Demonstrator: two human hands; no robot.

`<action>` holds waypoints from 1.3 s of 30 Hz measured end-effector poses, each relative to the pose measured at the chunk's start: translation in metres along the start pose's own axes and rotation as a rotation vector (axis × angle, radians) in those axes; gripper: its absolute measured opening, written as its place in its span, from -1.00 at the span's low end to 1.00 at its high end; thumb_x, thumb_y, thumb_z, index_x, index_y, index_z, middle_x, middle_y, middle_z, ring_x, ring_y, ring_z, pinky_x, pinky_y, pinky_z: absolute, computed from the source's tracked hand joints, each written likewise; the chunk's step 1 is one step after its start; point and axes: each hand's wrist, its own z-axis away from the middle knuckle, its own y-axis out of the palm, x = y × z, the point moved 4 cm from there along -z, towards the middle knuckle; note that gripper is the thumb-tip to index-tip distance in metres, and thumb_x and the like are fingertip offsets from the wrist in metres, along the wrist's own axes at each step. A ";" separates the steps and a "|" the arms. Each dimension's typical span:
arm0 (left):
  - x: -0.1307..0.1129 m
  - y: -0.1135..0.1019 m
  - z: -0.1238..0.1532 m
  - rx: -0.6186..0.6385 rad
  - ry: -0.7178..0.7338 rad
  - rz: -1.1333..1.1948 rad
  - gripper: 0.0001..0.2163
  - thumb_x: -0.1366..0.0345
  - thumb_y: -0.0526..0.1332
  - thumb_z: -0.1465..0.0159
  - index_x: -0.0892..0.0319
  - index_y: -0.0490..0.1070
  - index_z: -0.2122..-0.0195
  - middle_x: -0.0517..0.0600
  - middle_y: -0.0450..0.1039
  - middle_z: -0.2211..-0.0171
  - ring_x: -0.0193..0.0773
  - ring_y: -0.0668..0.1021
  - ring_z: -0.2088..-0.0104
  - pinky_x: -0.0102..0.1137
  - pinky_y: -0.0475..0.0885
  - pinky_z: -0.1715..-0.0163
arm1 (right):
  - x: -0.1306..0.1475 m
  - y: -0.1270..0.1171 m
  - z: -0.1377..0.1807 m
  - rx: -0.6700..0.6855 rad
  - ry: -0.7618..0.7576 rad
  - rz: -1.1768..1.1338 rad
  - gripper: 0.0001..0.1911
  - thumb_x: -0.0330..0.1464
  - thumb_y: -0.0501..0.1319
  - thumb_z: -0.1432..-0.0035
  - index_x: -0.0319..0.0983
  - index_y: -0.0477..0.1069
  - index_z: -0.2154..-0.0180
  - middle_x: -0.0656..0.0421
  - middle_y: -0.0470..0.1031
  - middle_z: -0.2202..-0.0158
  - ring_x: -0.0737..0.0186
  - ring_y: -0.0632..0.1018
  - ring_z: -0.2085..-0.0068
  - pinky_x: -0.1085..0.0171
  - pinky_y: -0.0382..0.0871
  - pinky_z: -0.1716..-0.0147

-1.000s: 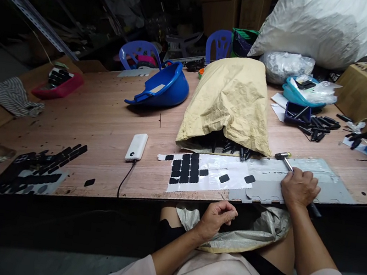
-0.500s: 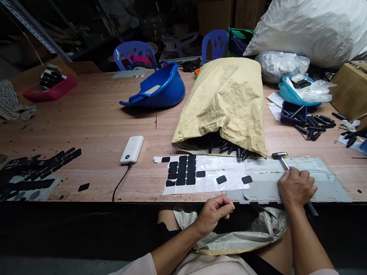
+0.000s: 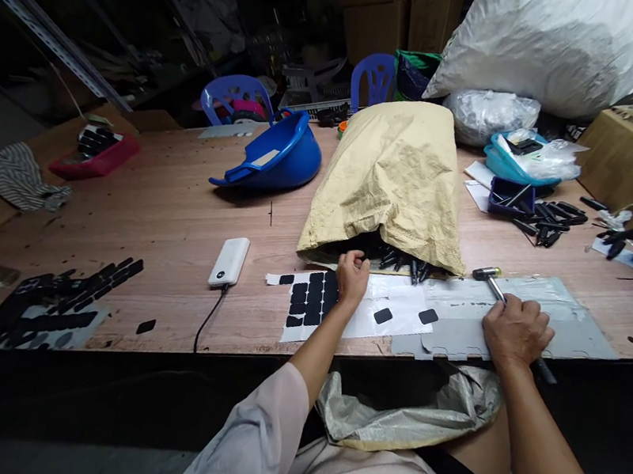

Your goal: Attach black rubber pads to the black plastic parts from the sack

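Observation:
My left hand (image 3: 352, 275) reaches over the sheet to the mouth of a cream woven sack (image 3: 393, 169), which lies on its side. Its fingers are loosely bent and apart near the black tube-like pieces (image 3: 397, 259) at the opening; nothing shows between them. My right hand (image 3: 518, 329) is wrapped around the handle of a small hammer (image 3: 497, 288), its head resting beyond the grey board (image 3: 568, 317). Under my left forearm, a white sheet (image 3: 362, 328) carries rows of black rounded stickers (image 3: 314, 297). Two loose black patches (image 3: 382, 316) lie farther right on it.
A white power bank (image 3: 229, 259) with a cable stands left of the sheet. Beyond it sits a blue basin (image 3: 282, 153). Black pieces surround a small dark tray (image 3: 512, 197) at the back right. An open sack (image 3: 406, 427) covers my lap below the table edge.
My left hand has moved from above my lap, up and left to the sack's mouth. My right hand still grips the hammer in nearly the same spot. The view has shifted slightly.

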 end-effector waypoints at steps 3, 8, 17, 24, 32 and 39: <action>-0.009 0.008 -0.022 -0.044 -0.006 -0.281 -0.81 0.40 0.39 -0.22 0.15 0.59 0.13 0.12 0.59 0.13 -0.04 0.63 0.05 -0.24 0.50 -0.01 | 0.001 0.000 0.000 0.009 -0.007 0.000 -0.65 -0.26 0.07 -0.43 -0.32 0.56 0.05 -0.14 0.48 0.06 -0.03 0.39 0.10 0.13 -0.05 0.25; -0.016 0.009 -0.030 0.031 -0.096 -0.489 -0.79 0.27 0.42 -0.24 0.09 0.66 0.09 0.18 0.66 0.07 0.14 0.66 0.01 -0.18 0.50 0.12 | 0.001 -0.002 0.000 0.028 0.007 -0.007 -0.64 -0.27 0.08 -0.44 -0.33 0.56 0.03 -0.14 0.47 0.05 -0.03 0.40 0.08 0.12 -0.03 0.23; 0.005 0.003 0.052 0.368 0.409 -0.226 -0.78 0.35 0.41 -0.28 0.06 0.68 0.05 -0.01 0.60 0.17 -0.19 0.61 0.18 -0.35 0.49 0.20 | 0.001 -0.002 0.000 0.017 0.022 -0.052 -0.61 -0.23 0.09 -0.42 -0.30 0.59 0.00 -0.14 0.46 0.06 -0.06 0.38 0.07 0.10 0.07 0.21; 0.019 0.031 0.084 0.546 0.525 -0.210 -0.69 0.33 0.49 -0.23 0.07 0.65 -0.02 0.01 0.55 0.18 -0.09 0.56 0.11 -0.21 0.49 0.02 | -0.003 0.003 -0.003 0.041 0.020 -0.085 -0.63 -0.24 0.09 -0.43 -0.30 0.58 0.02 -0.11 0.47 0.07 -0.04 0.39 0.08 0.10 0.14 0.17; 0.025 0.035 0.076 0.558 0.469 -0.150 -0.85 0.37 0.50 -0.20 0.12 0.63 0.22 -0.01 0.53 0.24 -0.14 0.55 0.13 -0.28 0.47 0.07 | -0.001 -0.023 0.017 -0.132 -0.051 -0.494 -0.62 -0.16 0.05 -0.45 -0.25 0.52 0.04 -0.08 0.53 0.10 -0.02 0.51 0.10 0.09 0.36 0.13; 0.022 0.036 0.078 0.569 0.439 -0.131 -0.90 0.35 0.48 -0.23 0.12 0.63 0.24 -0.01 0.54 0.23 -0.14 0.56 0.13 -0.27 0.46 0.07 | 0.042 -0.041 0.097 0.188 -0.207 -0.883 -0.60 -0.10 0.10 -0.46 -0.15 0.56 -0.08 0.02 0.69 0.04 0.07 0.67 0.11 0.09 0.58 0.01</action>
